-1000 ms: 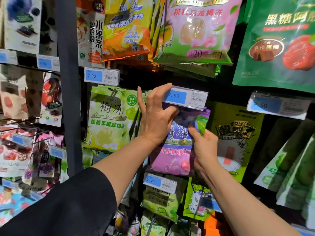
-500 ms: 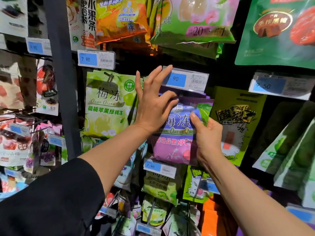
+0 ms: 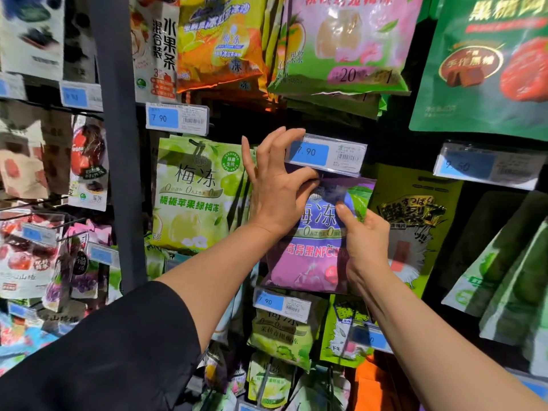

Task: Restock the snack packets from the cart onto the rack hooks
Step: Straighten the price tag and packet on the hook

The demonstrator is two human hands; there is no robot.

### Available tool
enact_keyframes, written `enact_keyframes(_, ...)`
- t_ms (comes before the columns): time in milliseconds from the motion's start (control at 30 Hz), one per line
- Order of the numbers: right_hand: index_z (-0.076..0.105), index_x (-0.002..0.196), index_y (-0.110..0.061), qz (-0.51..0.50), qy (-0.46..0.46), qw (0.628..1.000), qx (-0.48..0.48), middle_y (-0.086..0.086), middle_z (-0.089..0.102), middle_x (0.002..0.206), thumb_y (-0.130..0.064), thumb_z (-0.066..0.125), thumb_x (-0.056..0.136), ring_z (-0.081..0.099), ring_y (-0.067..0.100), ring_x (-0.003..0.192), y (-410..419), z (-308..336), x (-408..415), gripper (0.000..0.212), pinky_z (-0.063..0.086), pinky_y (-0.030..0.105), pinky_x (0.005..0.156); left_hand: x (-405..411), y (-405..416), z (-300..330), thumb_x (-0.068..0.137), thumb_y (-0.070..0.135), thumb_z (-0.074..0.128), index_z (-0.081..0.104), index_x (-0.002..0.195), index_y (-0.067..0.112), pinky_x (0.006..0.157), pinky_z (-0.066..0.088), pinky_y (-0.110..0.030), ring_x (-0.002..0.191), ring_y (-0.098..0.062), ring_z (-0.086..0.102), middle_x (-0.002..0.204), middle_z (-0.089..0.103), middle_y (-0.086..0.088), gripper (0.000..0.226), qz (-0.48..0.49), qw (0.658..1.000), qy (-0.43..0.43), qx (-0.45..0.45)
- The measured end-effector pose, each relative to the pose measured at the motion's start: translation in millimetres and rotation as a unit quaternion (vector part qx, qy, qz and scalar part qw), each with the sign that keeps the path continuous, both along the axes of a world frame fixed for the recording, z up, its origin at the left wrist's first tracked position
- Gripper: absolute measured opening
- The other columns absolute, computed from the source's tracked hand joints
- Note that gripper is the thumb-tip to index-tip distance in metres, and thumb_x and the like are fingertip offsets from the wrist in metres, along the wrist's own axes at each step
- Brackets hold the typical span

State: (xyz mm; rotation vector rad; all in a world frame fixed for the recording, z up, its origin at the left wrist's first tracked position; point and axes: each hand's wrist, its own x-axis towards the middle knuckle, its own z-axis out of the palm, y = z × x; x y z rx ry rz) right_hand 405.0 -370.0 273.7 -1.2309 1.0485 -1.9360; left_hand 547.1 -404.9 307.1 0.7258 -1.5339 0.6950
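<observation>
Gripping purple packet [image 3: 308, 262] edges — left hand [image 3: 278, 191] top, right hand [image 3: 366, 247] side, packets crowding alongside.

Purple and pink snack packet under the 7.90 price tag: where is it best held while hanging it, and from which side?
Grip the purple and pink plastic snack packet at its flat side edges, coming from the front. It hangs upright, face out, neighbours close on both sides. The right hand holds the right edge; the left hand pinches the top.
</observation>
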Motion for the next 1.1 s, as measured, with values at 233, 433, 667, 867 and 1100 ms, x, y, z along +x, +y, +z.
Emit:
enact_keyframes(233,0.059,0.08,0.007,0.014,0.031,0.999,-0.023,0.027,0.064,0.079,-0.033,0.074,0.074,0.059,0.025,0.074,-2.6,0.4,-6.1,0.043,0.051,0.05,0.071,1.6,-3.5,-1.3,0.082,0.03,0.072,0.071,0.075,0.021,0.111,0.011,-0.064,0.128,-0.029,0.039,0.133,0.042,-0.001,0.011,0.005,1.0,0.015,-0.027)
enact_keyframes(433,0.054,0.083,0.012,0.023,0.028,0.999,-0.029,0.032,0.059,0.077,-0.039,0.079,0.07,0.055,0.026,0.073,-1.9,1.9,-10.6,0.059,0.05,0.052,0.069,-4.9,-0.1,2.8,0.072,0.026,0.076,0.071,0.069,0.022,0.111,0.01,-0.064,0.123,-0.028,0.044,0.127,0.055,-0.007,0.006,0.008,0.999,0.025,-0.024)
enact_keyframes(667,0.073,0.077,-0.016,0.039,0.037,0.998,-0.024,0.008,0.073,0.077,-0.007,0.067,0.087,0.068,0.028,0.076,3.0,7.0,-15.8,0.015,0.054,0.055,0.078,-3.9,3.8,3.6,0.071,0.028,0.075,0.072,0.071,0.024,0.111,0.009,-0.065,0.124,-0.026,0.043,0.13,0.051,-0.002,0.005,0.017,0.999,0.035,0.003)
enact_keyframes(867,0.067,0.078,-0.002,0.023,0.022,0.999,-0.015,0.018,0.071,0.077,-0.005,0.065,0.088,0.066,0.028,0.074,1.7,5.7,-10.7,0.011,0.054,0.056,0.075,-8.0,2.4,0.8,0.073,0.026,0.078,0.072,0.073,0.021,0.113,0.009,-0.062,0.124,-0.027,0.044,0.132,0.043,0.004,0.007,0.012,0.999,0.04,-0.017)
enact_keyframes(1100,0.07,0.075,-0.016,0.005,0.027,0.999,-0.018,-0.001,0.072,0.07,-0.003,0.063,0.09,0.068,0.019,0.068,-3.5,6.0,-7.8,0.021,0.056,0.037,0.067,-6.6,-0.2,-4.1,0.079,0.029,0.071,0.073,0.081,0.022,0.11,0.01,-0.066,0.128,-0.026,0.037,0.139,0.036,0.002,0.008,0.039,0.999,0.002,-0.012)
